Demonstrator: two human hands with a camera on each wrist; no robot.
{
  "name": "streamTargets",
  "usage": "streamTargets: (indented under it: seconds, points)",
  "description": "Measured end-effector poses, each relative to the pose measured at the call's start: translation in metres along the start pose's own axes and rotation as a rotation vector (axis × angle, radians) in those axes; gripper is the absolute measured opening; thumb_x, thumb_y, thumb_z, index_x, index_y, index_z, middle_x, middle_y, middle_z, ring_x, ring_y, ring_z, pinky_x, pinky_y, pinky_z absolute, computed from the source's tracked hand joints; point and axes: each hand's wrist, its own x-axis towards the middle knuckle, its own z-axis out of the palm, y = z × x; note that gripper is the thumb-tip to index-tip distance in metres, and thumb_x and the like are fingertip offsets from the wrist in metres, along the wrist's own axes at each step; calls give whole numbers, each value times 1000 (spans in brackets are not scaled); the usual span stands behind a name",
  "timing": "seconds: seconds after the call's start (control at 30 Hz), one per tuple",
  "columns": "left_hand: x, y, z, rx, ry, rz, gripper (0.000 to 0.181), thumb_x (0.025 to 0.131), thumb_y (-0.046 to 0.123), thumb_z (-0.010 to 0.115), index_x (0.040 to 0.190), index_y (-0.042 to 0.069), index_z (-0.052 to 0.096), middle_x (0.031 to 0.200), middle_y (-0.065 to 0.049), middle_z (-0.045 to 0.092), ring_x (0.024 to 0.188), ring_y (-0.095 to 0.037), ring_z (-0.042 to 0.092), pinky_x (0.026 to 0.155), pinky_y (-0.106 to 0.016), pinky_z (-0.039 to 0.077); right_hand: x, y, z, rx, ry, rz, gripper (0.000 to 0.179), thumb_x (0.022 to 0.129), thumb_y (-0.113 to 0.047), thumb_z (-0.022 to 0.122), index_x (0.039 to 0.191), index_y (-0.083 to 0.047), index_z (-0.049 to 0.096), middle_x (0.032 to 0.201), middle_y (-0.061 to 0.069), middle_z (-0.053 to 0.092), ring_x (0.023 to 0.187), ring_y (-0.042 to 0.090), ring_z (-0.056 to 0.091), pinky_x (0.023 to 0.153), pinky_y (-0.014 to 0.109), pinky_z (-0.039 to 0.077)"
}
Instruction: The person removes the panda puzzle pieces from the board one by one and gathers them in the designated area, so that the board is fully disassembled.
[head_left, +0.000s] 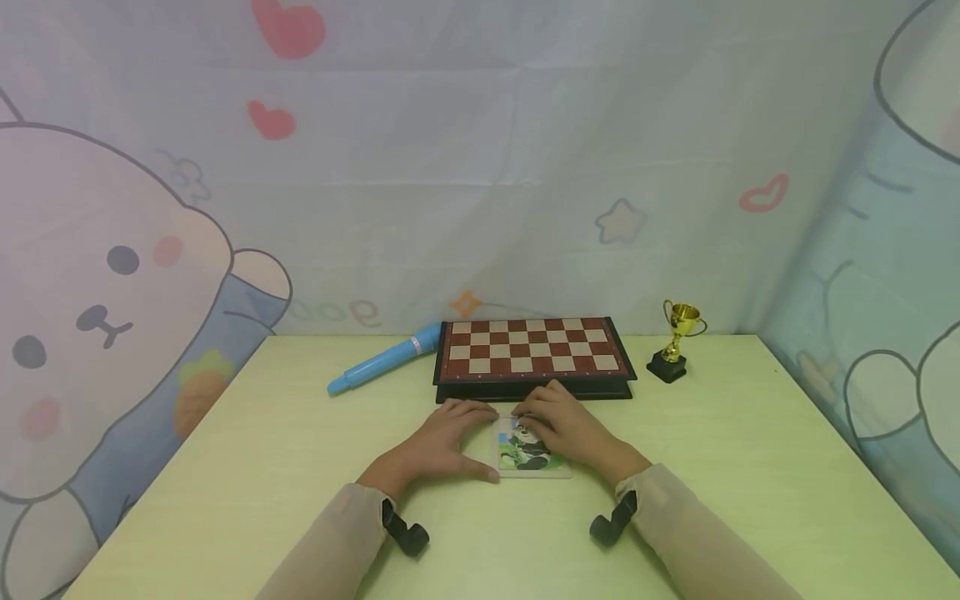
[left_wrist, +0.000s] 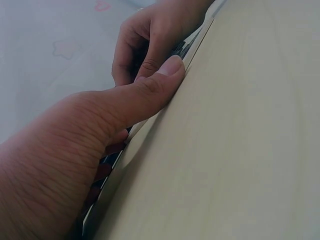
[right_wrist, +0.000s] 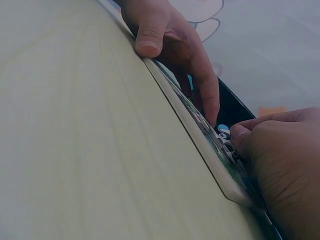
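A small panda jigsaw puzzle (head_left: 525, 461) in a pale frame lies flat on the table. My left hand (head_left: 444, 444) holds its left side, with the thumb (left_wrist: 171, 67) at the near corner and the fingers towards the far corner. Over the puzzle's upper right part, my right hand (head_left: 566, 422) bends its fingers down and pinches a puzzle piece (right_wrist: 223, 134) with a panda's face at the picture. Most of that piece is hidden behind the fingertips, and the right hand covers the puzzle's right side.
Just behind the hands stands a brown-and-white chessboard box (head_left: 532, 346). A large blue pen-shaped object (head_left: 386, 364) lies at its left, touching or close to it. To the right stands a gold trophy cup (head_left: 677, 337) on a black base. A printed cloth (head_left: 480, 167) hangs behind the table (head_left: 225, 500).
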Motion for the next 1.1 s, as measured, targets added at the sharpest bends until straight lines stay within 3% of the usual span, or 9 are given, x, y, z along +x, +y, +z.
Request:
streamTargets:
  seconds: [0.23,0.53,1.1]
  points:
    - [0,-1,1,11,0,4,96,71,78,72,146,22,52,149,4,48,132,-22,41,110,-48,34,0,0,-2,0,-44,22,18,99,-17,66,116,-16,73,105,-9,69,91,9,51,79,29,48]
    - [0,-1,0,-2,-12,-11,95,70,77,74,146,24,52,149,5,47,133,-20,40,112,-47,32,-2,2,0,-17,-38,43,21,98,-23,68,118,-20,71,106,-12,67,97,5,58,84,28,52]
    - [-1,-1,0,-6,3,4,95,71,76,74,146,22,53,148,4,48,132,-22,41,110,-48,34,4,-13,-10,-152,-47,9,15,92,-28,76,106,-22,71,95,-12,65,81,2,59,72,27,53]
